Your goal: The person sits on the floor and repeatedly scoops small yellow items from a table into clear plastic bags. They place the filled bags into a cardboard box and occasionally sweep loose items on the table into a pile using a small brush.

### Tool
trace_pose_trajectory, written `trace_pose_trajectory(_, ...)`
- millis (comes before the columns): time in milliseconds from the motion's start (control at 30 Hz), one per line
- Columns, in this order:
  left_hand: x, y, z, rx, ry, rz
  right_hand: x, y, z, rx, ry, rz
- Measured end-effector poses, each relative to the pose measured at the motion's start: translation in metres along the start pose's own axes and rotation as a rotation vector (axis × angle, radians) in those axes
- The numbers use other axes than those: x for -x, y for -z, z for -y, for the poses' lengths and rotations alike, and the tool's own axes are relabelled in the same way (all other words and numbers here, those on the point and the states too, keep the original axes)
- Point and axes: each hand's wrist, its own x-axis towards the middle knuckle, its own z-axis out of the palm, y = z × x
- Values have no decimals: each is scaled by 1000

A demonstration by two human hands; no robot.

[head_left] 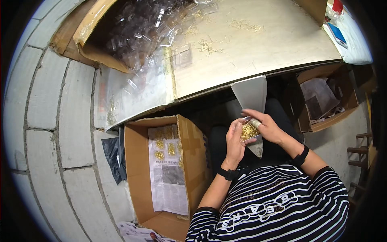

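In front of my lap, a small clear plastic box [249, 138] is full of thin gold-coloured metal pieces [248, 130]. My left hand [235, 146] grips it from the left side, thumb up along its edge. From the right, my right hand [269, 126] holds the same box, its fingers reaching over the far edge and a pale wrap [255, 123] round one digit. Below left, an open carton [193, 149] is lined with printed paper [169, 193]. Several filled clear boxes [160, 144] lie in rows on that paper.
On the table [282, 52] lie scattered gold-coloured pieces [209, 47] and a heap of clear plastic boxes [141, 38] spilling from a tipped carton [89, 24]. A white tapered board [252, 92] juts below the table edge. Another carton [305, 111] stands right; a black bag [114, 159] lies left.
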Motion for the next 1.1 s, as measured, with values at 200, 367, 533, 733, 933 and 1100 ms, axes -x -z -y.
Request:
trace_pose_trajectory(200,0,5,3,-31,-11,-67,1,4,8,99,112,74)
trace_pose_trajectory(367,-1,5,-3,80,35,17,0,6,12,159,54,220)
trace_pose_trajectory(533,-2,17,1,72,53,-41,4,14,17,-17,-32,74)
trace_pose_trajectory(733,-1,17,-10,48,42,-52,14,22,32,794,376,88)
trace_pose_trajectory(933,0,20,4,71,17,-158,10,6,26,951,416,345)
trace_pose_trajectory(1100,5,60,6,-24,75,-178,-64,43,63,867,454,-12)
